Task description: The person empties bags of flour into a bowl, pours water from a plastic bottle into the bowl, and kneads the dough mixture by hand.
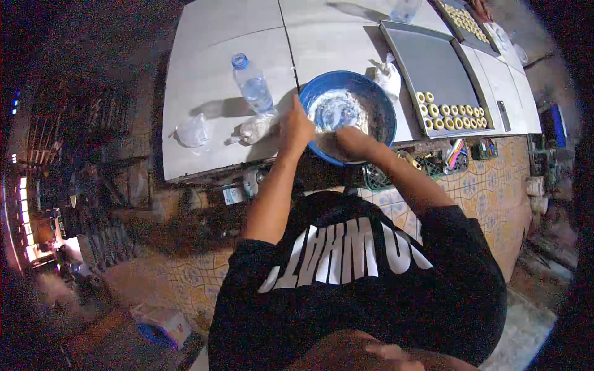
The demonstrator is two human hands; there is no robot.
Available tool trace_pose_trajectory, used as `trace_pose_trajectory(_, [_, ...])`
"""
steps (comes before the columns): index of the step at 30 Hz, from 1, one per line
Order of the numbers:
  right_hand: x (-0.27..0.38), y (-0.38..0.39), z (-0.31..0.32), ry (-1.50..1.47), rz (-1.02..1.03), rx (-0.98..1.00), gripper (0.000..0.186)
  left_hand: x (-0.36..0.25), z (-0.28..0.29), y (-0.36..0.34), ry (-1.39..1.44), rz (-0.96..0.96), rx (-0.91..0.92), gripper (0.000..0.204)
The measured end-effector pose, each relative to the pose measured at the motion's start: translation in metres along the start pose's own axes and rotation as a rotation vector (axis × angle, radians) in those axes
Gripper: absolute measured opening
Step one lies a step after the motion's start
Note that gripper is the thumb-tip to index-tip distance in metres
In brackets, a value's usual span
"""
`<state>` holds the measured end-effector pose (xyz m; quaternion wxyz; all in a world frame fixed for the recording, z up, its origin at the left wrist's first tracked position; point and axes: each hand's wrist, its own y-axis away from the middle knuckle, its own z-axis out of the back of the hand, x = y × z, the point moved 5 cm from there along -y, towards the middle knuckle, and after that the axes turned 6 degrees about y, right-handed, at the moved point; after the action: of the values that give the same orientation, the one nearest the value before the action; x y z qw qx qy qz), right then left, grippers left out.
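A round blue basin stands at the front edge of the table, with a white floury mixture smeared over its bottom. My left hand is closed on the basin's left rim. Inside the near side of the basin, my right hand is curled down against the mixture. Its fingertips are hidden, and I cannot make out what they hold. Left of the basin stand a clear water bottle without a cap and a tied bag of pale powder. Another white bag touches the basin's right side.
A small clear bag lies at the table's left. To the right is a metal tray with rows of ring-shaped dough pieces; a second filled tray lies beyond. A second bottle stands at the back. Crates sit below the table edge.
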<state>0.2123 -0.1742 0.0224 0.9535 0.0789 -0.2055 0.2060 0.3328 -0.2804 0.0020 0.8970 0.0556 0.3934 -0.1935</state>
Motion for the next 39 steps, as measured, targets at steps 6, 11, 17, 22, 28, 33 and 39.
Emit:
trace_pose_trajectory(6, [-0.067, 0.043, 0.029, 0.153, -0.303, 0.145, 0.028, -0.031, 0.015, 0.009, -0.028, 0.029, 0.059, 0.065])
trace_pose_trajectory(11, [-0.031, 0.032, 0.012, 0.217, -0.268, 0.342, 0.021, 0.006, -0.003, 0.002, 0.047, -0.043, -0.039, 0.065])
trace_pose_trajectory(17, [-0.051, -0.009, -0.036, -0.097, -0.391, -0.092, 0.019, -0.020, 0.011, 0.006, 0.002, -0.031, -0.032, 0.051])
trace_pose_trajectory(22, [-0.091, -0.037, -0.049, 0.113, -0.251, -0.532, 0.023, -0.029, 0.010, 0.005, -0.005, -0.142, -0.034, 0.058])
trace_pose_trajectory(28, [-0.028, 0.017, -0.029, -0.081, -0.062, -0.028, 0.021, -0.016, 0.005, 0.006, -0.051, -0.056, -0.047, 0.063])
trace_pose_trajectory(33, [-0.044, 0.030, 0.038, 0.000, -0.280, 0.083, 0.022, -0.019, 0.002, 0.003, -0.051, 0.049, 0.029, 0.066])
trace_pose_trajectory(39, [-0.031, -0.027, -0.017, -0.182, -0.236, 0.116, 0.032, -0.035, 0.015, -0.010, -0.175, -0.273, -0.173, 0.066])
